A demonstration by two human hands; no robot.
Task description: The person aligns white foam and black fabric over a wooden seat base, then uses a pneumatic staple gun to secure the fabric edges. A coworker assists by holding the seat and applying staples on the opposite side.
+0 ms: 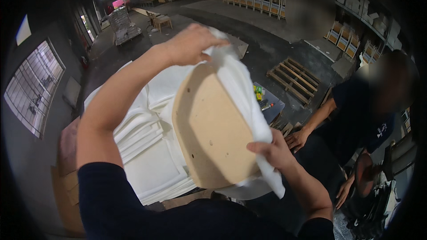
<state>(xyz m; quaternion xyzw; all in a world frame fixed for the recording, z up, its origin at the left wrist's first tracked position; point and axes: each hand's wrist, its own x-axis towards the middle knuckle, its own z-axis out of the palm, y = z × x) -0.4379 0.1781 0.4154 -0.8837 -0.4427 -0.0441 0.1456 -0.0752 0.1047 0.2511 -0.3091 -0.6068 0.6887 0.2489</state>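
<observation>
A tan wooden board [213,124] with rounded corners and a few small holes is tilted up in front of me. White padding [240,86] lies along its right side and folds over that edge. At the far top corner my left hand [193,44] is closed on the white padding, slightly blurred. My right hand [275,151] grips the padding at the near right edge, thumb on top. Beneath and left of the board lies a stack of white foam sheets [142,138].
A co-worker [356,111] stands at the right, one hand on a dark surface [307,160]. Beyond are a small table [271,104] with tools, a wooden pallet [293,80], rows of stacked chairs [253,0] and a wrapped stack [122,24]. A barred window [33,86] is left.
</observation>
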